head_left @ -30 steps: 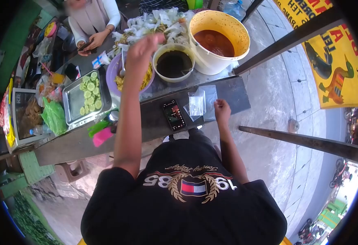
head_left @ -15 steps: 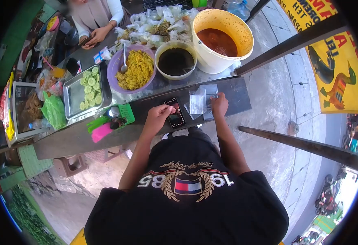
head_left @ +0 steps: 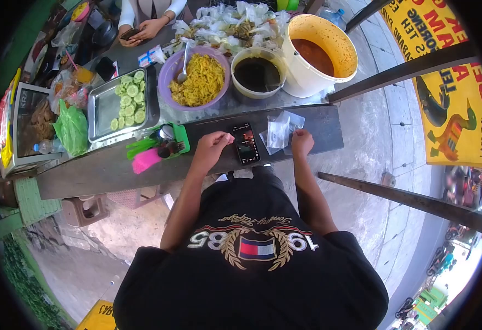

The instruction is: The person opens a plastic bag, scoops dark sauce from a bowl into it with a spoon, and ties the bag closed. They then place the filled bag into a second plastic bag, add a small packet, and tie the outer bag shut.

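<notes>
Right of the smartphone [head_left: 246,145], the clear plastic bags [head_left: 277,133] look light, limp, slippery; pinch an edge. Your left hand [head_left: 211,149]: fingertips together; right hand [head_left: 302,143]: curled, grip unclear.

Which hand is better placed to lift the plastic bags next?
Likely the right hand: it is at the edge of the plastic bags, while the left hand is across the phone from them.

Daylight bleaches the street [head_left: 461,275] at right; the far left is dim. Fisheye distortion curves the pavement [head_left: 386,99], and black vignetting rings the view.
</notes>
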Demonstrator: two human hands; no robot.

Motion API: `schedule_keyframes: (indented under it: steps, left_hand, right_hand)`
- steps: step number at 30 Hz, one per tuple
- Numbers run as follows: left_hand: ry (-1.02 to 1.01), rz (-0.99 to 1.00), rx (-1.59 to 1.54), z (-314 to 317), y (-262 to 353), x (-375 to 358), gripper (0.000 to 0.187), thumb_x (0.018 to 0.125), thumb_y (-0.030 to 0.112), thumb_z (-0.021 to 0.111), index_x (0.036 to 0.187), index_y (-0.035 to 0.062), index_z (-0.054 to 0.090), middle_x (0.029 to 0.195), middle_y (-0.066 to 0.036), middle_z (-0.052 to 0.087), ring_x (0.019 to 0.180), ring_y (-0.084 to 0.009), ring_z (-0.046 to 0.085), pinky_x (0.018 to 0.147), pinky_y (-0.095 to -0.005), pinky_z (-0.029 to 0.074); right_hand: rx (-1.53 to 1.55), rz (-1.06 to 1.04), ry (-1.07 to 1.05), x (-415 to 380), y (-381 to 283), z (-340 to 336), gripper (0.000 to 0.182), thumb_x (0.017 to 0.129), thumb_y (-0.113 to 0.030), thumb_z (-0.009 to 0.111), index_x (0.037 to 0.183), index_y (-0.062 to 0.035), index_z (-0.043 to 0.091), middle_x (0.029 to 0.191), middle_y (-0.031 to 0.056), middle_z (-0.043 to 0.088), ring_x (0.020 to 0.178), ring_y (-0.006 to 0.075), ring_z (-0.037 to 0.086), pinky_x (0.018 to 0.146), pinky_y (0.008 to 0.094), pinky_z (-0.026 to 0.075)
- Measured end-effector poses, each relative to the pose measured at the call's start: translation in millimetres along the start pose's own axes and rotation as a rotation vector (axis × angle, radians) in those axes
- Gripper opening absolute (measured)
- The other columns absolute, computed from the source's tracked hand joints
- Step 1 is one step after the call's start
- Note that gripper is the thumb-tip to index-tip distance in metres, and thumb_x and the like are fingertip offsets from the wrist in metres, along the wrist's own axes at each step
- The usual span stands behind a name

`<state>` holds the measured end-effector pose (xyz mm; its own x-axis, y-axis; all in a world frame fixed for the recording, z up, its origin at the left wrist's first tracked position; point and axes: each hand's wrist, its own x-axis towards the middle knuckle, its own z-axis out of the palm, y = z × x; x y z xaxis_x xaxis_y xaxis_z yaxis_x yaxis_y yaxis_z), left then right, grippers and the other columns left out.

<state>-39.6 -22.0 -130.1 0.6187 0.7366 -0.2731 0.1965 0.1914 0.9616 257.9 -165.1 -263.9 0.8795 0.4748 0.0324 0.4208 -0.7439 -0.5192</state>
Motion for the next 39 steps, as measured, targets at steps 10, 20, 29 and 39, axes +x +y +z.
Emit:
schedule_keyframes:
  steps: [10, 20, 29, 39]
  left_hand:
    - [-0.098, 0.019, 0.028, -34, -20, -25, 0.028, 0.099, 0.024, 0.055, 0.103, -0.0003, 0.067, 0.098, -0.006, 0.07, 0.095, -0.0136, 0.066, 0.082, -0.0266, 0.048]
    - [-0.484, -0.301, -0.481, -11, 17, -24, 0.052, 0.092, 0.019, 0.065, 0.135, -0.0024, 0.045, 0.116, -0.008, 0.063, 0.099, -0.0156, 0.063, 0.083, -0.0311, 0.053]
    - [-0.518, -0.612, -0.477, -5, -40, -38, 0.023, 0.083, 0.005, 0.073, 0.101, -0.0087, 0.065, 0.087, -0.014, 0.071, 0.073, -0.0161, 0.069, 0.066, -0.0236, 0.057]
    - [-0.111, -0.424, -0.266, -3, -92, -55, 0.018, 0.079, 0.01, 0.079, 0.078, -0.0002, 0.064, 0.075, -0.01, 0.069, 0.066, -0.0154, 0.068, 0.061, -0.0251, 0.056]
  right_hand:
    - [0.679, 0.116, 0.122, -29, -4, -17, 0.012, 0.086, -0.01, 0.068, 0.093, -0.0016, 0.064, 0.083, 0.0078, 0.065, 0.077, 0.0191, 0.063, 0.076, 0.03, 0.048]
    - [0.879, -0.118, -1.146, -90, -134, -146, 0.027, 0.088, -0.004, 0.068, 0.113, -0.0036, 0.058, 0.09, 0.0011, 0.063, 0.085, 0.0083, 0.059, 0.079, 0.0238, 0.046]
    - [0.476, -0.221, -0.936, -114, -98, -127, 0.028, 0.084, -0.004, 0.071, 0.109, -0.0024, 0.059, 0.086, 0.0021, 0.063, 0.084, 0.0101, 0.059, 0.077, 0.0259, 0.046]
    - [0.427, -0.277, -0.697, -142, -116, -64, 0.025, 0.087, -0.018, 0.067, 0.11, -0.0068, 0.066, 0.081, 0.0109, 0.061, 0.068, 0.0255, 0.06, 0.062, 0.0371, 0.048]
